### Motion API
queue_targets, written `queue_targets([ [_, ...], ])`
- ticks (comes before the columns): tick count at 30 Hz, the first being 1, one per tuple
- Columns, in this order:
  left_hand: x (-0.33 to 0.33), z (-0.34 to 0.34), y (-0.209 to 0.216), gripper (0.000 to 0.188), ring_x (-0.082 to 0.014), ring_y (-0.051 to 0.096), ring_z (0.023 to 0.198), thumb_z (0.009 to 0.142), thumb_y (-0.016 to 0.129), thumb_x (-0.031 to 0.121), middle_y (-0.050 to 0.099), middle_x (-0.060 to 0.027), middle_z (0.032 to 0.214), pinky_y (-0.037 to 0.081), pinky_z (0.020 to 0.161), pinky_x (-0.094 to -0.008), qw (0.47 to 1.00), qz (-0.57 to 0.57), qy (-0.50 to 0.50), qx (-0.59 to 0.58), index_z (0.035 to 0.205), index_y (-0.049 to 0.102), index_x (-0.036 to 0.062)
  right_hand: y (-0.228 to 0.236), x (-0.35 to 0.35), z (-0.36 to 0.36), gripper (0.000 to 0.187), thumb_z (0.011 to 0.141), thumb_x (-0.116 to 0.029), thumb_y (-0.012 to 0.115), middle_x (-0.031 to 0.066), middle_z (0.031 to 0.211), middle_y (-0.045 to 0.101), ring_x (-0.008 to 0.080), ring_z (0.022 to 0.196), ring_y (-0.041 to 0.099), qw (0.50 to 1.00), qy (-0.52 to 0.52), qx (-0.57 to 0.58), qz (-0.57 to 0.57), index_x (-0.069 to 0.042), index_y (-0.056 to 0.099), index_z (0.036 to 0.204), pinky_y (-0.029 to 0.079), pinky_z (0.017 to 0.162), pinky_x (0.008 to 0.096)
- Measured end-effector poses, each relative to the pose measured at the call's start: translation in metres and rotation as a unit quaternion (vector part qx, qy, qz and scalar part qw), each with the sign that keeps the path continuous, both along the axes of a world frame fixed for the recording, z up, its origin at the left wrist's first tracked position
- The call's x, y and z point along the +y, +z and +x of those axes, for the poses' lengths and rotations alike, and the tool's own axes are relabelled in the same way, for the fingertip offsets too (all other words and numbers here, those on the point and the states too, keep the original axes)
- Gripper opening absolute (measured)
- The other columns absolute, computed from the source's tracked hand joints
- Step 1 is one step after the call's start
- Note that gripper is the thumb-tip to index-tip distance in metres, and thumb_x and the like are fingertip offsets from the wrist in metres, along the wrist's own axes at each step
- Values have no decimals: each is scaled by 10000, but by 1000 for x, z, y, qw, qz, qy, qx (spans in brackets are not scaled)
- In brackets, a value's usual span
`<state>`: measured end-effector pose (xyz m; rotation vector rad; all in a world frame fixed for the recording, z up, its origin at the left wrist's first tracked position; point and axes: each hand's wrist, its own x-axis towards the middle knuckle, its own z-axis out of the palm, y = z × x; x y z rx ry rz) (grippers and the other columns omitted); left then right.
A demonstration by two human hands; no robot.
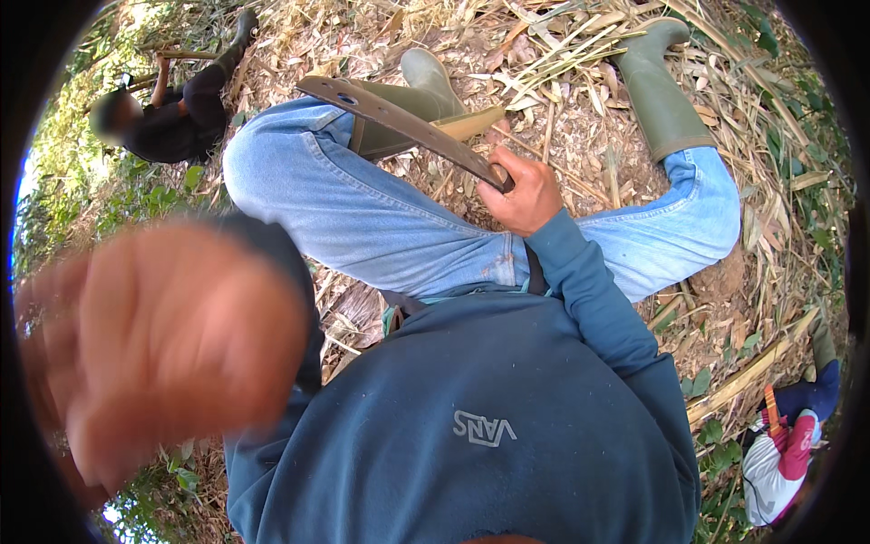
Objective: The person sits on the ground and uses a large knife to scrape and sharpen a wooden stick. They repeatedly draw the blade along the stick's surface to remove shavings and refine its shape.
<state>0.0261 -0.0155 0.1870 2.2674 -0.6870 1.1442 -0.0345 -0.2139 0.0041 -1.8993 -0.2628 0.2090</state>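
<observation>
My right hand [526, 195] is closed around the handle of a long machete [399, 122], whose broad brown blade reaches up and left across my left knee. My left hand [159, 349] is raised very close to the camera, large and blurred, its fingers curled with nothing visible in them. I sit on the ground in blue jeans [362, 208] and green rubber boots [662, 91], wearing a dark blue sweatshirt [489, 417].
Dry bamboo stalks and leaves [562, 54] cover the bare soil around my legs. Another person in dark clothes [172, 113] crouches at the upper left. A third person's white and red clothing [779, 458] shows at the lower right, near a cut bamboo pole [743, 376].
</observation>
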Motion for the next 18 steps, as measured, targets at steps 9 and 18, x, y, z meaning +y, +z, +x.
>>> queue_targets([
  [9, -14, 55, -74, 543, -278, 395, 1203, 934, 610, 183, 439, -171, 1354, 329, 991, -431, 980, 74, 68, 171, 1402, 400, 6, -34, -16, -5, 213, 745, -213, 666, 185, 637, 607, 423, 640, 616, 992, -19, 64, -103, -49, 623, 873, 484, 611, 478],
  [18, -11, -34, -146, 303, -103, 588, 866, 937, 651, 89, 546, -77, 1122, 552, 701, -249, 789, -391, 90, 464, 1207, 558, -11, -64, -31, 15, 294, 769, -290, 669, 176, 754, 685, 385, 765, 677, 966, 2, 178, -190, -109, 700, 999, 535, 748, 478],
])
